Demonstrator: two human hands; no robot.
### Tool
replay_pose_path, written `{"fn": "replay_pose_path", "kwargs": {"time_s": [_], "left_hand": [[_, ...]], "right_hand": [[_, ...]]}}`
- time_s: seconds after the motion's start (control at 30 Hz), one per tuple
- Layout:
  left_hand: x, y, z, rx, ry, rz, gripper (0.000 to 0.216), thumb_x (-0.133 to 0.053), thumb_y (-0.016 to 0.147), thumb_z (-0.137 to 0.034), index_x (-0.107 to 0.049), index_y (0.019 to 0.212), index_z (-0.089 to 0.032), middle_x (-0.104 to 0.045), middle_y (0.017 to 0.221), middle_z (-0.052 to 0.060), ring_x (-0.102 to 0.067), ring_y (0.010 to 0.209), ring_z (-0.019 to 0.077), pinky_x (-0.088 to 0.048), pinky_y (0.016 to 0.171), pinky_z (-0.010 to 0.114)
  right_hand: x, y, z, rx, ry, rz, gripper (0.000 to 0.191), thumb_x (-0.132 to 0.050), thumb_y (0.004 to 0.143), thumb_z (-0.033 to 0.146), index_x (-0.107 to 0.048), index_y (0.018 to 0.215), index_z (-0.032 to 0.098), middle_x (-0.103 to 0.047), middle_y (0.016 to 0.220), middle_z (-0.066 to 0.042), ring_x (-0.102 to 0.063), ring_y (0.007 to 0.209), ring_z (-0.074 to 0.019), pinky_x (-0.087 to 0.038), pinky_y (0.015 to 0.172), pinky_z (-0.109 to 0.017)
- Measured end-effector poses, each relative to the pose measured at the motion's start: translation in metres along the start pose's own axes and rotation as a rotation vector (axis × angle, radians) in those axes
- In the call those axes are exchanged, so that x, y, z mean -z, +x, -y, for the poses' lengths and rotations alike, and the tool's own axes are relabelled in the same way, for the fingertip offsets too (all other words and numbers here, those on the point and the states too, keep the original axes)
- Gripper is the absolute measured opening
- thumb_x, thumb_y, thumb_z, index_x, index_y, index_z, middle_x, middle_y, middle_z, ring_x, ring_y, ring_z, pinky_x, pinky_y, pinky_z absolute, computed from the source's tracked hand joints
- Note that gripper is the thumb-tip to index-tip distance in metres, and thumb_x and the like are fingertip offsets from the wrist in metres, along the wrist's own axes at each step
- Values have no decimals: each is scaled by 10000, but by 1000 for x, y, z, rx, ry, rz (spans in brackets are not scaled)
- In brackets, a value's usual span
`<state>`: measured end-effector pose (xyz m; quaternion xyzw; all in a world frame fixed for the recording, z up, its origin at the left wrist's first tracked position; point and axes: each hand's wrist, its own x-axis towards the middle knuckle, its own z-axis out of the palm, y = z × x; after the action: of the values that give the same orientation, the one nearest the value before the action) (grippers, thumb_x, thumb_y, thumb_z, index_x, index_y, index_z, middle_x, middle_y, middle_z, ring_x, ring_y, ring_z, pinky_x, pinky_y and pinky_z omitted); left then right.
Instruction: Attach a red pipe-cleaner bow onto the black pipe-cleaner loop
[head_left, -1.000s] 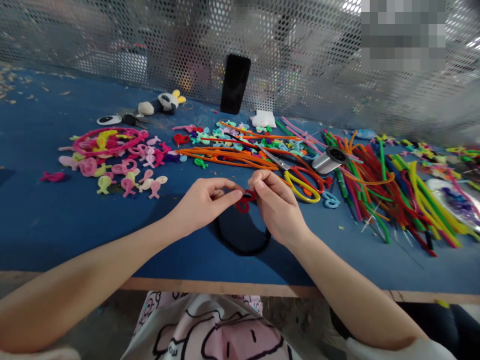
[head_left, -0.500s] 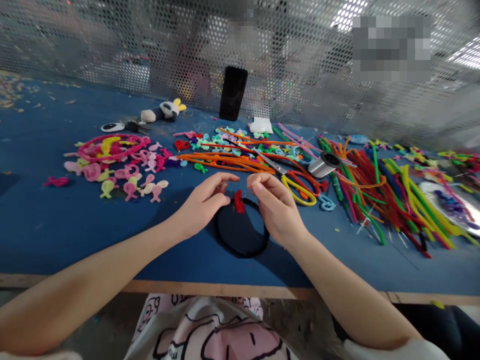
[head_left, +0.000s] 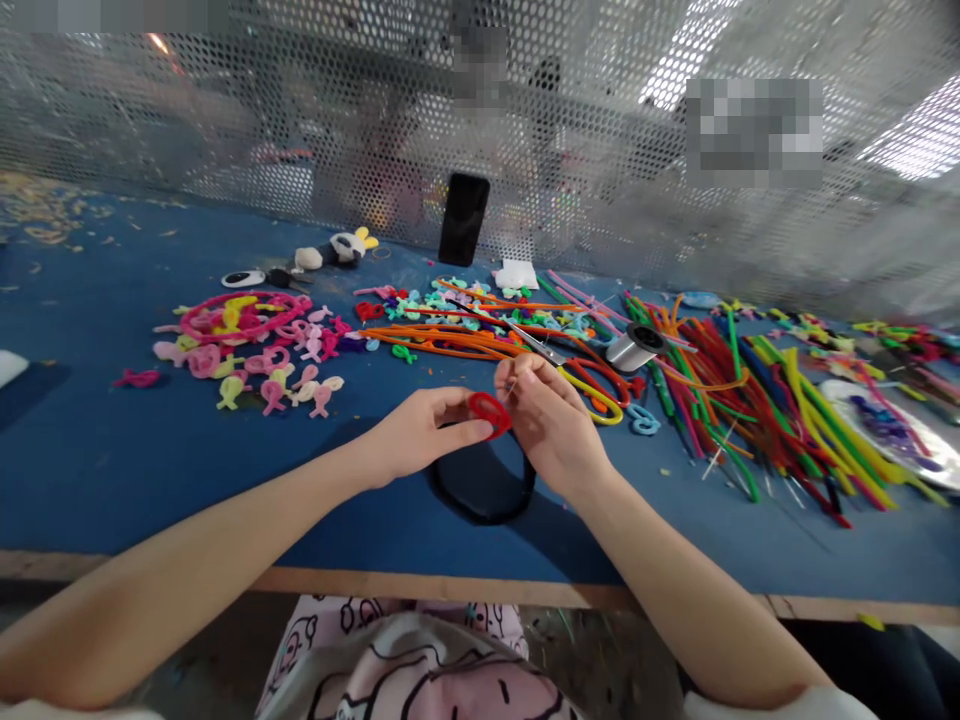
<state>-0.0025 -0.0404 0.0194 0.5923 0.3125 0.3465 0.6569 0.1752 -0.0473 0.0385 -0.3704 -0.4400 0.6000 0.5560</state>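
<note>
Evidently, from where I stand, 1 red fuzzy loop (head_left: 501, 411) is held over the far side of the black ring (head_left: 486, 519), its long axis slanting down from upper left to lower right. The left hand (head_left: 409, 437) pinches it, thumb to fingers; the right hand (head_left: 559, 428) pinches a thin strand (head_left: 512, 386).

Left hand (head_left: 411, 432) near right hand (head_left: 561, 428), fingers (head_left: 461, 435) pinched.

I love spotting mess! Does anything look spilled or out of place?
Yes: pale scraps are scattered at the far left of the table, as if spilled. One dark-pink twisted piece lies alone, apart from the pink-and-yellow pile.
</note>
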Motion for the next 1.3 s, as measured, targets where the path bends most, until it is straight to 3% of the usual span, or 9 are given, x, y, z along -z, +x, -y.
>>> {"fn": "replay_pose_path", "kwargs": {"time_s": [0.23,0.47,0.57,0.67,0.9,1.13,1.3], "left_hand": [[2,0,-4,-94,14,-130,164,-651,901,-329,-677,942,-172,-691,1032,50,-608,993,164,-452,936,306],[1,-1,-2,-90,-126,-162,236,-548,966,-394,-559,872,-178,-673,851,25,-618,857,157,-450,916,327],[0,-2,-2,-103,-162,-130,136,-614,922,-286,-526,919,-183,-649,801,-3,-594,778,129,-456,793,282],[1,-2,-1,-103,-168,-102,166,-645,870,-197,-530,989,-186,-668,868,9,-600,842,131,-430,727,252],[1,-1,-2,-116,30,-188,296,-551,959,-316,-581,1205,-153,-705,875,41,-519,729,124,-415,724,269],[7,-1,-4,-107,254,-117,319,-509,984,-396,-722,1002,-159,-728,793,32,-546,715,139,-409,744,282],[9,-1,-6,-111,371,-76,350,-525,974,-383,-686,751,-167,-713,732,18,-599,741,147,-412,760,275]], "right_hand": [[0,2,1,-101,222,20,172,-760,788,307,-610,805,222,-578,889,1,-508,746,-123,-430,677,-249],[0,1,-10,-34,98,-12,124,-773,794,311,-681,791,227,-575,927,-3,-473,756,-128,-428,727,-268],[1,3,-13,-58,131,-33,113,-780,792,303,-696,786,228,-602,930,-3,-492,766,-126,-428,711,-257],[1,4,-12,-101,193,-53,122,-795,773,292,-695,772,222,-635,931,-8,-530,788,-132,-441,703,-260],[1,6,-12,-102,234,-70,159,-818,745,300,-687,755,211,-657,893,-5,-568,807,-144,-456,704,-272],[5,7,-17,-135,191,-38,167,-782,792,336,-673,772,211,-626,850,-4,-552,761,-142,-455,722,-285],[3,4,-13,-53,166,-21,138,-780,792,298,-676,764,211,-572,826,6,-509,769,-129,-432,722,-251]]}}
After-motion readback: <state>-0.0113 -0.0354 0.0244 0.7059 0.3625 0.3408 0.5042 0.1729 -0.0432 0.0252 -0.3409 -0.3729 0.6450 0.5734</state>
